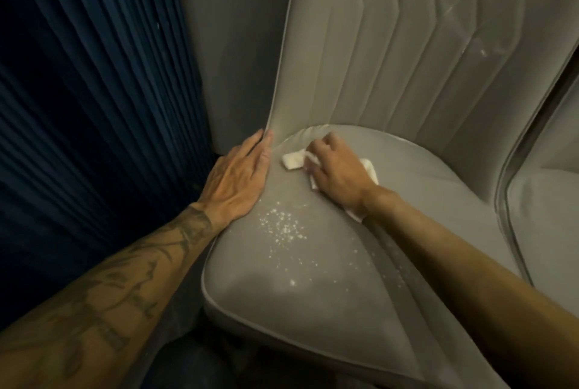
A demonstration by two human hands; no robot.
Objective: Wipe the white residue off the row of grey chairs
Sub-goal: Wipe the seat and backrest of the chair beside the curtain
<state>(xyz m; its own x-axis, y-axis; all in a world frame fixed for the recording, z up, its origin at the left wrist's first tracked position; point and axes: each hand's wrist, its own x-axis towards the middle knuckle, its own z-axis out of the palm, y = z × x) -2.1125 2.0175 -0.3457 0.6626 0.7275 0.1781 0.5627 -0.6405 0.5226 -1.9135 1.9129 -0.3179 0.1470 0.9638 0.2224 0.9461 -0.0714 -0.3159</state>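
While the blue curtain (pixel 94 107) hangs at the far left, the left hand (pixel 238 175) lies flat on the left edge of the chair (pixel 313 310), fingers straight and together, holding nothing and seemingly bracing the seat. Just right of it a scatter of white residue (pixel 282 226) speckles the middle of the seat, with stray flecks trailing toward the front, none of it wiped yet. Behind that patch, near the crease under the backrest (pixel 391 44), the right hand (pixel 335 169) has its fingers curled over a white cloth (pixel 293 160), pressing it to the seat. Further right, pale marks (pixel 482 52) show high on the backrest, and the next chair (pixel 548 216) is barely in view, too little to judge. I'd say the job is early: this seat looks only partly done.
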